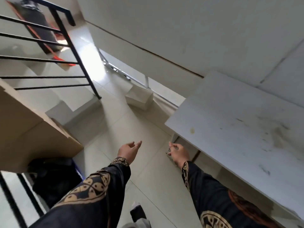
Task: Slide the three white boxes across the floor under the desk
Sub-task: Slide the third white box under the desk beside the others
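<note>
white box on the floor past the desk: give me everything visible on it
The white box is a plain, closed rectangular carton, apparently cardboard, with no legible markings. It sits flat on the pale tiled floor, turned at an angle to the tile lines, beyond the far corner of the white desk and near a metal frame along the wall. Nothing rests on it; neither hand touches it.

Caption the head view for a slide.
Both empty hands, left hand and right hand, reach forward beside the white desk; one white box sits ahead.
</note>
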